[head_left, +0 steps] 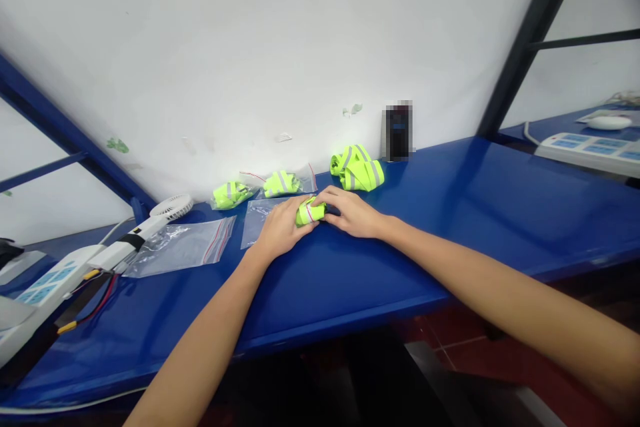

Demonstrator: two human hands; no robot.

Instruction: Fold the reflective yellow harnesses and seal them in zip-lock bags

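Observation:
My left hand is closed round the left side of a rolled neon-yellow reflective strap with grey bands. From the other side my right hand grips the roll with bent fingers. A clear zip bag lies flat under and beside my left hand, and a red line crosses the roll, like the bag's zip edge. How far the roll sits inside the bag is hidden by my fingers. Something dark shows under my right fingers. Behind my hands is a loose heap of the same yellow strap.
Two bagged yellow rolls, one left and one right, lie by the wall. Left on the blue table are another clear zip bag, a white fan, wires and a power strip. A blurred dark object stands at the wall.

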